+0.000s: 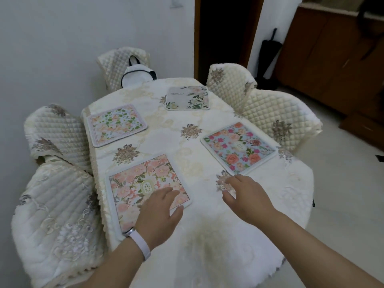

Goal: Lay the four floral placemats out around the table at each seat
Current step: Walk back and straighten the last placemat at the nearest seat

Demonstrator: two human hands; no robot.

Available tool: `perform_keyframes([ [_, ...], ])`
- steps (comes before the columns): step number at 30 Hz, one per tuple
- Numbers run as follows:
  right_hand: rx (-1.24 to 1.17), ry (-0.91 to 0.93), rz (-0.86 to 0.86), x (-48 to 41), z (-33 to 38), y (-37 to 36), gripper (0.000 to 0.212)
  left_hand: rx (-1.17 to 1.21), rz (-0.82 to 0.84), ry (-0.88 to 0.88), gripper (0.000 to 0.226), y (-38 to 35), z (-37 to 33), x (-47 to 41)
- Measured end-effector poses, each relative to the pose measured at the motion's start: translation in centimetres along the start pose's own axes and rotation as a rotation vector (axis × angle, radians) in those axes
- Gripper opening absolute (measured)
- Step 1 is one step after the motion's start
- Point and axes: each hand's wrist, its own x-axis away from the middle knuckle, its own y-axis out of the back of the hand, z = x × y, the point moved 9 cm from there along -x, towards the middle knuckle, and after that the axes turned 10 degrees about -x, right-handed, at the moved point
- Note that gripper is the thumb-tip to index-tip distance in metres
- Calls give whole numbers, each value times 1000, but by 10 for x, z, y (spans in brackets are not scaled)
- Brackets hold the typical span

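Several floral placemats lie flat on the cream tablecloth (218, 235). A pink rose placemat (141, 183) is at the near left, and my left hand (160, 210) rests on its near right corner, fingers spread. A blue placemat with red and pink roses (239, 148) lies at the right; my right hand (245, 194) hovers open just in front of its near corner. A green-leaf placemat (116, 123) sits at the far left. A pale placemat with white flowers (187, 98) lies at the far end.
Quilted cream chair covers surround the table: near left (54, 215), left (56, 134), far (122, 63) and right (276, 115). A white bag (137, 74) sits on the far chair. A dark doorway and wooden cabinets (332, 65) stand at the back right.
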Motion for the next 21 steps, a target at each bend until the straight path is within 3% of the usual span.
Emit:
perform_keyframes([
  [5,-23,-11,-62,37,-71,69,44,24,19,-105,47,-15,-108,-12],
  [15,-8,-132,-114,125,-282,208,44,-64,-22,-308,46,-75,-379,-62],
  [21,52,-190,-93,163,-366,256,47,-132,10,-348,52,-107,-485,-90],
])
